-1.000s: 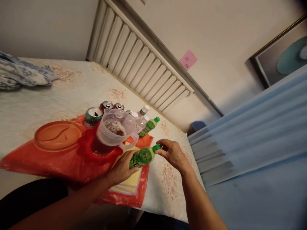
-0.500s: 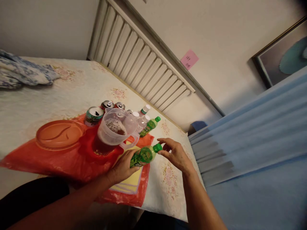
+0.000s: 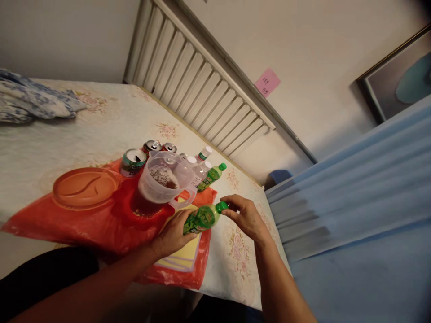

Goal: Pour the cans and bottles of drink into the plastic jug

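Observation:
My left hand (image 3: pixel 175 234) is wrapped round the lower half of a green drink bottle (image 3: pixel 204 217), which leans with its cap toward the right. The fingers and thumb of my right hand (image 3: pixel 243 214) are closed about the bottle's green cap (image 3: pixel 221 207). Just beyond the left hand stands a clear plastic jug (image 3: pixel 160 186) of dark, foamy liquid, its handle facing the bottle. A yellow sheet (image 3: pixel 183 256) with a pale purple border lies beneath the bottle and the left hand.
An orange lid (image 3: pixel 85 188) lies on red plastic (image 3: pixel 84 224) left of the jug. Several drink cans, one green (image 3: pixel 133 162), stand behind it, with white-capped bottles (image 3: pixel 201 172) and a second green bottle (image 3: pixel 212 176). Crumpled patterned cloth (image 3: pixel 37 101) rests on the flowered tablecloth (image 3: pixel 111 130).
My right hand has moved slightly left and its fingers have closed onto the green cap. The left hand keeps its hold on the bottle.

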The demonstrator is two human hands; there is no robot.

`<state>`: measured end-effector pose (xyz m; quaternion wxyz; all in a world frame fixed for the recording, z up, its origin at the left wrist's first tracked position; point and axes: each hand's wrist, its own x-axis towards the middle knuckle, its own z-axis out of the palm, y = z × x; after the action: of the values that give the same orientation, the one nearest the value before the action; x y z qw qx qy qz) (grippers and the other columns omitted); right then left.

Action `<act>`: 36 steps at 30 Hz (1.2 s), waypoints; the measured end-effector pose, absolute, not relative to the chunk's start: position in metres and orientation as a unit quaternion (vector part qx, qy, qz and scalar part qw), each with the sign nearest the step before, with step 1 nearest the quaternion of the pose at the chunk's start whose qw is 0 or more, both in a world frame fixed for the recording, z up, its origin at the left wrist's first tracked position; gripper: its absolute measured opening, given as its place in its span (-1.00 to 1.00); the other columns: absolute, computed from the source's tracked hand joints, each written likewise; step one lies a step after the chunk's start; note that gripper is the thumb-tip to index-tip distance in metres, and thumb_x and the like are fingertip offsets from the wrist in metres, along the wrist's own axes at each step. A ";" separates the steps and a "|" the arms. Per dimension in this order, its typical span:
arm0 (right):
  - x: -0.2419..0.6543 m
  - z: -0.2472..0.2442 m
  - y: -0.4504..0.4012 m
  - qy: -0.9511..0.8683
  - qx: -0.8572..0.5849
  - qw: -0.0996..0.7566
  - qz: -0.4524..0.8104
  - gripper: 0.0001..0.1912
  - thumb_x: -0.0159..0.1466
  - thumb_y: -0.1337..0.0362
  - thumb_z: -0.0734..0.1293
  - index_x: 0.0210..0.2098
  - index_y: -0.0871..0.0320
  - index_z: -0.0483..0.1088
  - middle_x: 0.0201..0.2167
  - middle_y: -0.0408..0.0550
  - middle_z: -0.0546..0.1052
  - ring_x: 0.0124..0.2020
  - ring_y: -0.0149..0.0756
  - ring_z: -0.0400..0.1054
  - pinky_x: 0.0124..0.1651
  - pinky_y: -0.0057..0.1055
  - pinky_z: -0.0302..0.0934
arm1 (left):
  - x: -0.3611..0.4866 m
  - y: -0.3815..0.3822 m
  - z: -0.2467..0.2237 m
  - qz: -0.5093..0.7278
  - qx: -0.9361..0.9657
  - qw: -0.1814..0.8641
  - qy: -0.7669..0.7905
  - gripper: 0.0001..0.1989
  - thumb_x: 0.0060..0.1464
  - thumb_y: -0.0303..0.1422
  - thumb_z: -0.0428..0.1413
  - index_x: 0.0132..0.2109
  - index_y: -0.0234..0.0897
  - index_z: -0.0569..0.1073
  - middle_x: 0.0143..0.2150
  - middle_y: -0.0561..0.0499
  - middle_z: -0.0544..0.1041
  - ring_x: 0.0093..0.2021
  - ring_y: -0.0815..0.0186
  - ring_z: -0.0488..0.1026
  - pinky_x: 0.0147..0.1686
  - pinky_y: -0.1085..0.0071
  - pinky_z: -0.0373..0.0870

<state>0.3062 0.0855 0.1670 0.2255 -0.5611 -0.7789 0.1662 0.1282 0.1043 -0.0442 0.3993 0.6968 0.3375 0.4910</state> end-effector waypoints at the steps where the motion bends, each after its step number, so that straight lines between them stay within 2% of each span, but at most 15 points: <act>1: 0.306 0.167 0.085 -0.777 -0.563 0.226 0.168 -0.69 0.22 0.06 0.44 -0.15 0.12 0.55 -0.34 -0.06 0.57 -0.38 -0.31 0.37 -0.28 -0.36 0.27 | 0.128 0.104 -0.044 0.492 0.696 0.400 0.336 -0.39 -0.09 -0.45 0.21 0.16 -0.21 0.33 0.13 -0.14 0.46 0.15 0.04 0.40 0.19 0.06 0.32; 9: 0.305 0.168 0.083 -0.771 -0.574 0.219 0.171 -0.63 0.21 -0.02 0.44 -0.19 0.17 0.53 -0.43 -0.10 0.51 -0.44 -0.35 0.29 -0.36 -0.41 0.21 | 0.127 0.103 -0.042 0.493 0.695 0.402 0.337 -0.39 -0.09 -0.46 0.22 0.16 -0.21 0.34 0.13 -0.13 0.47 0.15 0.04 0.40 0.18 0.09 0.33; 15: 0.310 0.165 0.081 -0.766 -0.565 0.239 0.193 -0.45 0.15 -0.06 0.48 0.01 0.14 0.50 -0.38 -0.10 0.50 -0.46 -0.37 0.28 -0.35 -0.39 0.24 | 0.127 0.104 -0.041 0.488 0.695 0.405 0.339 -0.42 -0.10 -0.47 0.22 0.13 -0.25 0.35 0.13 -0.13 0.46 0.15 0.06 0.40 0.17 0.11 0.33; 20: 0.309 0.160 0.081 -0.769 -0.556 0.258 0.182 -0.61 0.22 -0.02 0.44 -0.10 0.12 0.54 -0.35 -0.08 0.51 -0.42 -0.35 0.31 -0.31 -0.37 0.24 | 0.126 0.103 -0.040 0.483 0.699 0.406 0.335 -0.40 -0.08 -0.45 0.21 0.16 -0.25 0.33 0.13 -0.14 0.45 0.16 0.07 0.38 0.19 0.11 0.31; 24: 0.308 0.155 0.081 -0.747 -0.575 0.276 0.186 -0.60 0.16 -0.06 0.48 -0.23 0.15 0.52 -0.45 -0.13 0.46 -0.46 -0.36 0.24 -0.38 -0.40 0.16 | 0.126 0.102 -0.038 0.485 0.697 0.410 0.334 -0.39 -0.08 -0.45 0.21 0.17 -0.25 0.32 0.13 -0.14 0.44 0.16 0.07 0.38 0.19 0.11 0.30; 30: 0.310 0.119 0.071 -0.670 -0.584 0.377 0.263 -0.24 -0.03 -0.08 0.58 0.08 0.10 0.41 -0.24 -0.08 0.52 -0.34 -0.29 0.37 -0.31 -0.39 0.29 | 0.125 0.103 -0.037 0.493 0.684 0.432 0.320 -0.40 -0.07 -0.44 0.20 0.16 -0.26 0.32 0.14 -0.14 0.44 0.17 0.07 0.37 0.20 0.11 0.29; 36: 0.292 0.056 0.058 -0.622 -0.554 0.411 0.370 -0.28 0.01 -0.01 0.57 0.10 0.07 0.40 -0.03 -0.02 0.56 -0.10 -0.14 0.46 -0.06 -0.26 0.39 | 0.125 0.105 -0.035 0.510 0.656 0.471 0.297 -0.47 -0.02 -0.34 0.23 0.12 -0.28 0.34 0.09 -0.14 0.47 0.11 0.06 0.42 0.14 0.15 0.36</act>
<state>0.2923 0.0575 0.0565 0.4114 -0.5543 -0.6217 0.3701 0.1255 0.1052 -0.0346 0.4711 0.6559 0.2967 0.5097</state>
